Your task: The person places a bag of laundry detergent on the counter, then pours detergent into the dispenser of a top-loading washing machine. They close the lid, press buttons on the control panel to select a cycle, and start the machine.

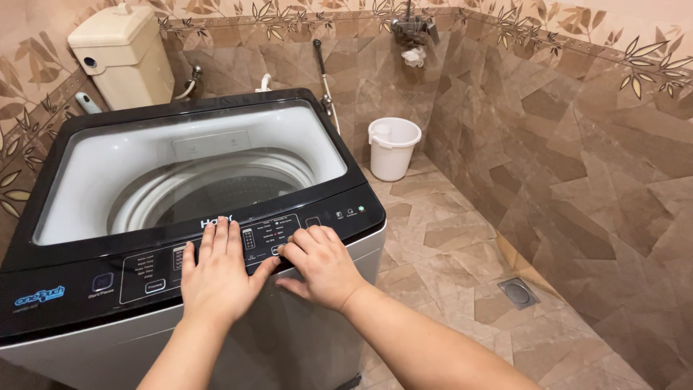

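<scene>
A: What occupies the centre of the figure?
B: The black control panel [216, 263] along the near edge of a top-loading washing machine [303, 339], just in front of its glass lid [188, 170].

A: How are the hands posed?
B: The left hand [216, 278] lies flat, palm down, fingers straight and together, grasping nothing, over the panel's middle. The right hand [321, 263] sits just beside it, fingers curled under, fingertips pressed to a button on the panel, also grasping nothing. The left thumb touches the right hand's index finger. Both forearms enter from the lower edge.

A: What surrounds the machine?
B: Behind its left corner stands a cream toilet cistern [126, 54]. To its right rear, a white bucket [393, 148] rests on the tiled floor [447, 238], below a wall tap [413, 27]. Further right, well apart, lies a floor drain [517, 292].
</scene>
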